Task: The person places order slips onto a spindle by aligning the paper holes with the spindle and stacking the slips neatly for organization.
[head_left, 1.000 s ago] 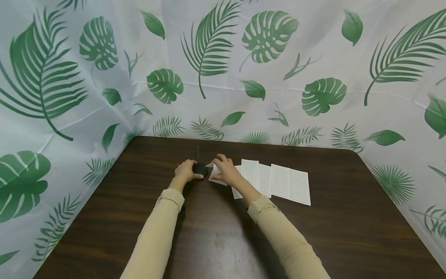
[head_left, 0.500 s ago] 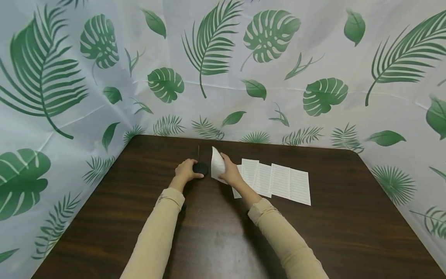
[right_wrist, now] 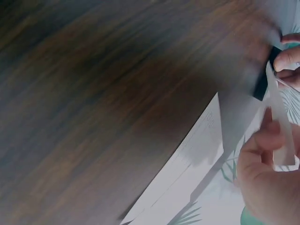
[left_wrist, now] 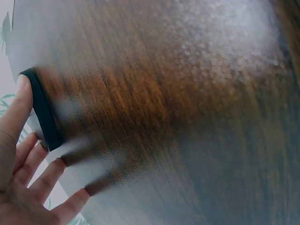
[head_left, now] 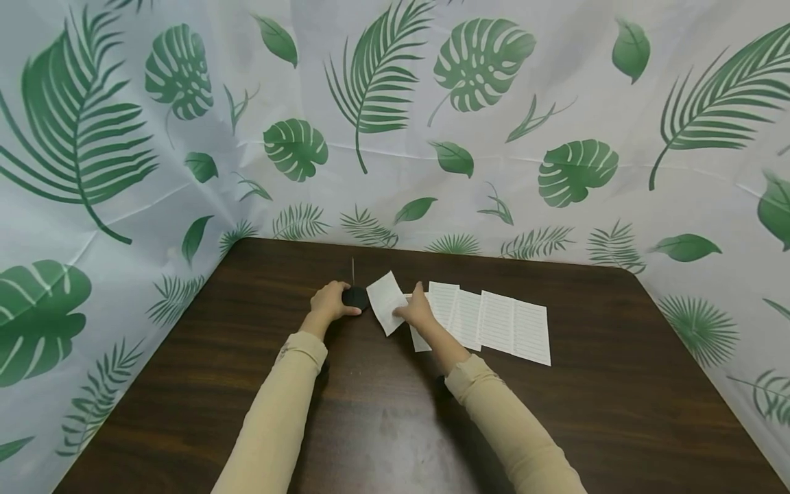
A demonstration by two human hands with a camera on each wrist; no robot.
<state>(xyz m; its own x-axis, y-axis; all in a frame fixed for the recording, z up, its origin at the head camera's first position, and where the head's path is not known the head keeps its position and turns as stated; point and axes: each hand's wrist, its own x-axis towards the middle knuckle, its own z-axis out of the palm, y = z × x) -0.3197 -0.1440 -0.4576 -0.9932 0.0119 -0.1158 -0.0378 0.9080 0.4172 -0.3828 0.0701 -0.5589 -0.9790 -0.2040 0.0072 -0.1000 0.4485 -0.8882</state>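
A black round base with a thin upright spike, a receipt spike point(head_left: 355, 298), stands on the table. My left hand point(head_left: 329, 302) grips its edge; in the left wrist view the thumb lies on one side of the base point(left_wrist: 43, 112) and fingertips touch the other. My right hand point(head_left: 422, 312) pinches a white slip of paper point(head_left: 384, 300) by its right side, just right of the base. That slip is slightly bent and tilted. The right wrist view shows it edge-on between thumb and fingers, its far end close to the black base point(right_wrist: 266, 77).
Several white printed sheets point(head_left: 513, 326) lie overlapping on the dark wooden table point(head_left: 382, 405), to the right of my right hand, which partly covers the leftmost. A white curtain point(head_left: 395, 171) with green leaves hangs behind the table and along its left side.
The paper slip first rose upright in my right hand, then tipped over so more of its face shows. My right hand has shifted slightly right. The left hand stays on the spike's base.
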